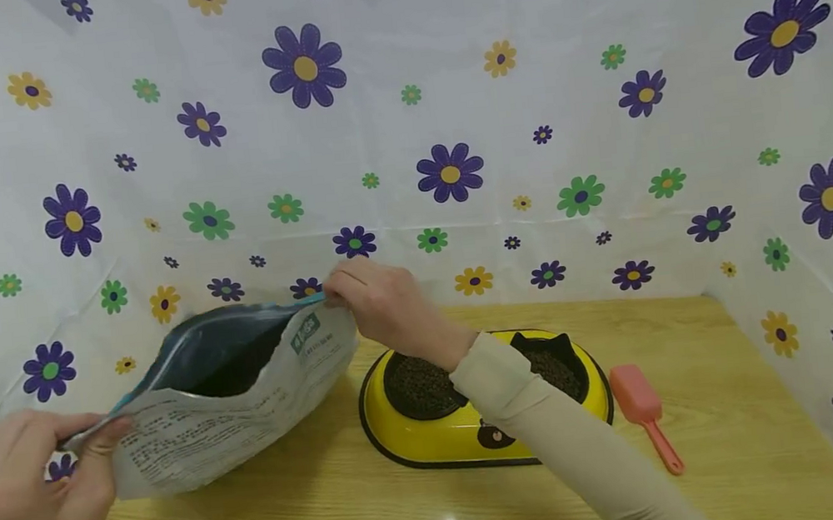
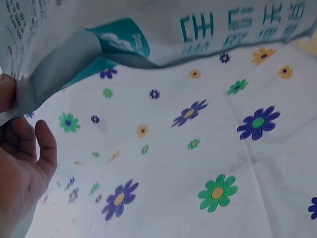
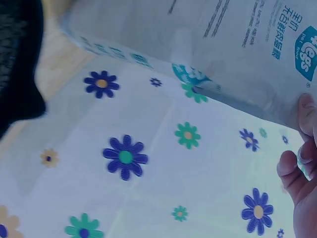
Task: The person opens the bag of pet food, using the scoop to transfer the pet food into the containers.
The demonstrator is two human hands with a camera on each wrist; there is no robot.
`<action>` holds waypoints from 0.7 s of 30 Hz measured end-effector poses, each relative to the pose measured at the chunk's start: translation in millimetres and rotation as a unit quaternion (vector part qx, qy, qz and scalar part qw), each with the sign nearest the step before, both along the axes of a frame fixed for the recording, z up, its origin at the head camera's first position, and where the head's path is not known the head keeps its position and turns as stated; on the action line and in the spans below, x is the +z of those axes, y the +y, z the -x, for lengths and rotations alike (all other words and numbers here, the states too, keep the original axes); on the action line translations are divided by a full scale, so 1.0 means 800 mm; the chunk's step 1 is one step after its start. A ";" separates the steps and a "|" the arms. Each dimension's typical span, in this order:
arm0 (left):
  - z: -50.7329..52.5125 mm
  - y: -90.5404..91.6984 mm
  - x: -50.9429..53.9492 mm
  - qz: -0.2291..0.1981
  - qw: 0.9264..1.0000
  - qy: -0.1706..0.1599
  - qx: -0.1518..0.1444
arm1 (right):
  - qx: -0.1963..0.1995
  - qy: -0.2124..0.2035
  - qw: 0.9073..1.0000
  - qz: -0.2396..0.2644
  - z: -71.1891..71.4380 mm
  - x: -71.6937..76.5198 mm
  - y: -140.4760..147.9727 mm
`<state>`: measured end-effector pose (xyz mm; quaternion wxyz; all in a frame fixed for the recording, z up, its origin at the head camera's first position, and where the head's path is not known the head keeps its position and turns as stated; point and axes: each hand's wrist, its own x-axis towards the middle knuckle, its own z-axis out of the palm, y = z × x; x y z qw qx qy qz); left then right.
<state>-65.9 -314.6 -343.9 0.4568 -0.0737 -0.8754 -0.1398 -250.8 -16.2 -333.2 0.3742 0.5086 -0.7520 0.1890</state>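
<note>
A white pet food bag [image 1: 252, 426] stands tilted at the left of the table, its mouth gaping and dark inside. Its left top corner is pinched between thumb and fingers of my left hand [image 1: 28, 498]. My right hand [image 1: 391, 306] pinches the right top corner, the forearm crossing over a yellow double pet bowl [image 1: 434, 447]. Brown kibble [image 1: 421, 381] lies in both black bowls, partly hidden by the sleeve. In the left wrist view the bag's printed side [image 2: 208, 29] hangs above the left fingers. The right wrist view shows the right thumb against the bag [image 3: 247, 64].
A pink scoop [image 1: 636, 394] lies on the wooden table [image 1: 748, 420], right of the yellow bowl. White sheeting with flowers [image 1: 404, 127] walls the table at the back and both sides. A black bowl edge [image 3: 20, 74] appears at the left of the right wrist view.
</note>
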 end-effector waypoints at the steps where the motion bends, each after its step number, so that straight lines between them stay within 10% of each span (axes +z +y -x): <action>1: 0.004 -0.007 0.005 -0.004 1.000 0.011 -0.001 | 0.001 -0.009 1.000 0.003 0.001 0.007 -0.002; 6: 0.036 -0.042 0.010 -0.049 0.997 0.055 -0.005 | 0.023 -0.081 0.996 0.002 0.009 0.030 -0.009; 12: 0.068 -0.056 0.019 -0.101 0.994 -0.033 0.006 | 0.017 -0.194 0.981 -0.011 0.027 0.047 -0.023; 21: 0.063 -0.052 0.034 -0.058 0.995 -0.071 -0.033 | 0.018 -0.197 0.979 -0.055 0.021 0.056 -0.046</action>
